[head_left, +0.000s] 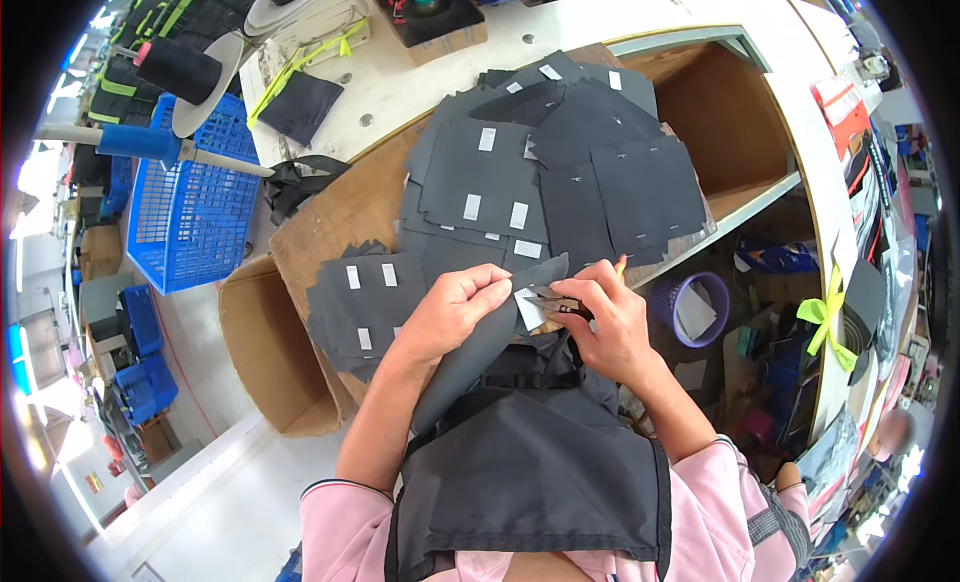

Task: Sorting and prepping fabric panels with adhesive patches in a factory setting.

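Observation:
My left hand [462,304] pinches the edge of a dark grey fabric piece [470,352], which curls down toward my lap. Between my hands a white label [530,310] shows on the fabric. Closed around small dark snips [562,306], my right hand [606,320] brings their tips against the label. An orange tip [621,267] sticks out by the right fingers; what it belongs to is hidden. Just beyond my hands lie stacked dark grey pieces with white labels [485,177], and a lower stack [365,302] sits left of my left hand.
Under the stacks is a brown cardboard surface [330,222], beside a white table [390,102]. Open cardboard boxes [275,352] flank it. A blue crate [195,202] stands left, a purple bin [690,310] right. A thread cone [180,72] and pole reach in at upper left.

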### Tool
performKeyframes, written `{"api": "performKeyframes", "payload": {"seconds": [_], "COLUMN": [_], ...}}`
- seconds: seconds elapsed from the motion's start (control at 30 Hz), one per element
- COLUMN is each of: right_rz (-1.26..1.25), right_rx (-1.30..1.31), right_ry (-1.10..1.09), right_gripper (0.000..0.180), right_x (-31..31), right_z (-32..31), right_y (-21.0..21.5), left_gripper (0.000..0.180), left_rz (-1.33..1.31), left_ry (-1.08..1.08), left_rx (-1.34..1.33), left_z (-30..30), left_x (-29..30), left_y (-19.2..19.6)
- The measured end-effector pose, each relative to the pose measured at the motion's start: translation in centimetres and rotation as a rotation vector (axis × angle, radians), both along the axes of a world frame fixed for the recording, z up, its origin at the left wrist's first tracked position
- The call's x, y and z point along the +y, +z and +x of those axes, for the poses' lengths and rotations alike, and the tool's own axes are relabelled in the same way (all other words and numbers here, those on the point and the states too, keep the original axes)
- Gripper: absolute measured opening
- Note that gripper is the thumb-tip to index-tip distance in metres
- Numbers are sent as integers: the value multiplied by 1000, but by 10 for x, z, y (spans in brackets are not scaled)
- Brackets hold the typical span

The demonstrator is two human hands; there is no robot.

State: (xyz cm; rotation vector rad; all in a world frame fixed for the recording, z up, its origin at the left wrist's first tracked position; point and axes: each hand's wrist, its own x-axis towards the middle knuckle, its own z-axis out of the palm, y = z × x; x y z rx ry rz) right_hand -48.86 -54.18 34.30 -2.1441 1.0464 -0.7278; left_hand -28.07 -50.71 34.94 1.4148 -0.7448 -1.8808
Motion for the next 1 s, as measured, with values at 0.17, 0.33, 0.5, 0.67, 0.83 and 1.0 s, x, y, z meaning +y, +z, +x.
{"api": "performKeyframes", "payload": {"seconds": [0.17,0.33,0.5,0.67,0.83,1.0], "right_rz": [-256,-265,-197,299,694,543], "right_rx": [-50,-131,-101,10,-165,-112], "right_ry": [25,2,-25,130,74,14], "right_gripper": [29,30,33,30,19,17], "right_x": [-1,1,-3,-21,-27,-14], "right_z": [6,3,1,14,-1,13], "right_y": [-7,-6,-9,18,4,-2], "left_gripper": [18,19,20,22,28,33], "left_rz": [8,28,28,-121,-80,19], "left_ry": [27,45,25,-175,-212,-129], "left_rx": [126,143,127,-51,-54,-55], "left_z": [2,2,1,5,31,34], "left_x": [2,3,1,-3,12,19], "left_y": [0,2,7,-3,19,17]}}
